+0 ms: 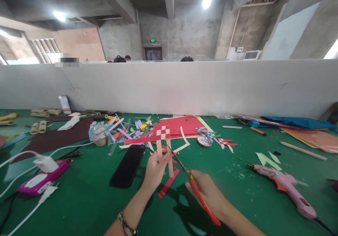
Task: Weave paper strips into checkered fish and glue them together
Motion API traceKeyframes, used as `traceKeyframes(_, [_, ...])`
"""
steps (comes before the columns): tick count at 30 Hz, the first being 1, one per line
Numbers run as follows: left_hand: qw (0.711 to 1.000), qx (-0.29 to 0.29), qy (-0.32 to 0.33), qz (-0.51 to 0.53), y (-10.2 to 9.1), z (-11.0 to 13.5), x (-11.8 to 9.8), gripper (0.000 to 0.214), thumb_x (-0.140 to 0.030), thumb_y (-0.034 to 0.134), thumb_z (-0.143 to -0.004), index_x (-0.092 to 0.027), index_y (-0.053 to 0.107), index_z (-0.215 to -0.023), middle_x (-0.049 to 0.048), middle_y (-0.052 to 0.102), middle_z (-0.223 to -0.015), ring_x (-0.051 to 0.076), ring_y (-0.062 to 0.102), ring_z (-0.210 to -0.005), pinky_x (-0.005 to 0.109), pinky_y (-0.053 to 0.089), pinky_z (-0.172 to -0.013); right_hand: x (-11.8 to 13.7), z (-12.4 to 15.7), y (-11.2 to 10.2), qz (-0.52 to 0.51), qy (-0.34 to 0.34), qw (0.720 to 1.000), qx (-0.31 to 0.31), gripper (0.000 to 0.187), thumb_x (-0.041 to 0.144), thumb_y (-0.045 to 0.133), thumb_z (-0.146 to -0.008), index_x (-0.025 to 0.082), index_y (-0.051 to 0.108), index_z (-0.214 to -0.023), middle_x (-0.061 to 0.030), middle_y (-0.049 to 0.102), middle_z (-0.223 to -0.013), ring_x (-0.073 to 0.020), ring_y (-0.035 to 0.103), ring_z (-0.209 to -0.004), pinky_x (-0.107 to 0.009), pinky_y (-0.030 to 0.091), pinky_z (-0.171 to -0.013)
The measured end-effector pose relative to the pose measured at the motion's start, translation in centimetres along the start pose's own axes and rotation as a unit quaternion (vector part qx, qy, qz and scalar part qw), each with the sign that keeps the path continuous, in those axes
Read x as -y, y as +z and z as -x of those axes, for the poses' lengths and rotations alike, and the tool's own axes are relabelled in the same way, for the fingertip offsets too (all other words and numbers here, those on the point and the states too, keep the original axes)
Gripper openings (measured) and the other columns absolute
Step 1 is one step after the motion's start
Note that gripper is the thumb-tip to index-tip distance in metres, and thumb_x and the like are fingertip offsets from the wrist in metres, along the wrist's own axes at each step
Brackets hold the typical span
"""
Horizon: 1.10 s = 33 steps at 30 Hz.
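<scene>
Head view has the left hand (157, 166) pinching woven paper (163, 133) by its pale strips (159, 148) above the table (89, 207), the right hand (207, 188) gripping scissors (194, 186), whose blades (180, 160) should meet a strip squarely.

Two bare forearms reach in from the near side, slanting toward each other. The left hand (154, 167) is at the middle, thumb and fingers pinched together, tips pointing far and slightly right. The right hand (208, 190) sits nearer, to its right, curled in a grip, the two well apart.
</scene>
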<state>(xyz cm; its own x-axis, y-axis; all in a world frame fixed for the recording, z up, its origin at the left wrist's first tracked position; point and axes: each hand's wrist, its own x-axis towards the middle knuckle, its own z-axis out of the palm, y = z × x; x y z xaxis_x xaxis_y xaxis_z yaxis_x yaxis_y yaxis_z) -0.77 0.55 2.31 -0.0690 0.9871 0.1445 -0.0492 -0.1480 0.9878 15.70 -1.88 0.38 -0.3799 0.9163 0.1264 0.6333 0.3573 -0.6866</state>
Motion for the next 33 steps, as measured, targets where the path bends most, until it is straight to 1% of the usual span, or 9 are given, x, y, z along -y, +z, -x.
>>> traceKeyframes(4, [1.0, -0.001, 0.005, -0.005, -0.05, 0.05, -0.09, 0.034, -0.049, 0.055, -0.065, -0.016, 0.052, -0.072, 0.0035, 0.065, -0.058, 0.019, 0.063, -0.052, 0.021, 0.038, -0.035, -0.06, 0.0, 0.04, 0.005, 0.001, 1.0, -0.001, 0.025, 0.035, 0.041, -0.077, 0.019, 0.032, -0.06, 0.0038, 0.04, -0.058, -0.0081, 0.03, -0.052, -0.021, 0.028, -0.049])
traceKeyframes(9, [1.0, -0.004, 0.005, -0.011, -0.2, 0.12, -0.28, 0.033, -0.048, 0.055, -0.066, -0.016, 0.053, -0.072, 0.0045, 0.066, -0.059, 0.02, 0.063, -0.052, 0.021, 0.038, -0.034, -0.09, -0.06, 0.04, 0.019, 0.01, 1.0, 0.006, 0.027, 0.037, 0.041, -0.077, 0.019, 0.03, -0.06, 0.0038, 0.04, -0.057, -0.0082, 0.03, -0.051, -0.021, 0.029, -0.049])
traceKeyframes(14, [1.0, -0.002, 0.009, 0.006, -0.12, 0.12, -0.2, 0.032, -0.047, 0.057, -0.065, -0.016, 0.052, -0.069, 0.0036, 0.065, -0.058, 0.02, 0.063, -0.052, 0.023, 0.044, -0.04, 0.01, -0.09, 0.0, 0.036, 0.018, 0.999, 0.0, 0.027, 0.037, 0.042, -0.076, 0.019, 0.03, -0.059, 0.0037, 0.042, -0.057, -0.0082, 0.031, -0.051, -0.021, 0.029, -0.05])
traceKeyframes(16, [1.0, -0.004, 0.005, 0.011, -0.06, 0.14, -0.19, 0.031, -0.047, 0.056, -0.065, -0.016, 0.052, -0.069, 0.0033, 0.065, -0.058, 0.019, 0.063, -0.051, 0.023, 0.044, -0.04, 0.07, -0.07, 0.0, 0.036, 0.018, 0.999, -0.004, 0.028, 0.038, 0.042, -0.076, 0.019, 0.03, -0.059, 0.0035, 0.042, -0.057, -0.0082, 0.031, -0.051, -0.021, 0.029, -0.05])
traceKeyframes(20, [1.0, -0.003, -0.008, 0.008, -0.04, 0.17, -0.18, 0.033, -0.048, 0.056, -0.065, -0.016, 0.05, -0.072, 0.0031, 0.065, -0.059, 0.019, 0.063, -0.049, 0.022, 0.042, -0.036, 0.13, -0.01, 0.0, 0.03, 0.024, 0.999, -0.006, 0.029, 0.039, 0.042, -0.076, 0.019, 0.03, -0.059, 0.0036, 0.042, -0.056, -0.0082, 0.031, -0.05, -0.022, 0.03, -0.05])
traceKeyframes(25, [1.0, -0.001, -0.008, 0.021, -0.12, 0.13, -0.05, 0.036, -0.05, 0.056, -0.064, -0.016, 0.05, -0.072, 0.0013, 0.063, -0.057, 0.017, 0.061, -0.048, 0.024, 0.047, -0.041, -0.03, -0.06, 0.13, 0.024, 0.02, 0.999, -0.013, 0.03, 0.04, 0.043, -0.076, 0.02, 0.031, -0.057, 0.0039, 0.041, -0.055, -0.0081, 0.032, -0.049, -0.021, 0.028, -0.047])
traceKeyframes(29, [0.999, 0.002, 0.001, 0.036, -0.04, 0.1, -0.01, 0.035, -0.05, 0.055, -0.065, -0.016, 0.05, -0.072, -0.0014, 0.059, -0.053, 0.014, 0.058, -0.044, 0.023, 0.046, -0.041, -0.04, -0.26, -0.04, 0.021, 0.018, 1.0, -0.007, 0.031, 0.04, 0.043, -0.075, 0.02, 0.029, -0.057, 0.0053, 0.037, -0.053, -0.0074, 0.028, -0.048, -0.02, 0.026, -0.045])
traceKeyframes(33, [0.998, -0.005, 0.005, 0.059, 0.05, 0.0, -0.08, 0.032, -0.047, 0.055, -0.067, -0.017, 0.048, -0.072, -0.0052, 0.053, -0.05, 0.009, 0.051, -0.038, 0.02, 0.041, -0.039, -0.34, -0.48, -0.69, -0.019, -0.009, 1.0, 0.002, 0.032, 0.035, 0.043, -0.075, 0.019, 0.026, -0.054, 0.0068, 0.029, -0.051, -0.006, 0.024, -0.048, -0.02, 0.024, -0.045])
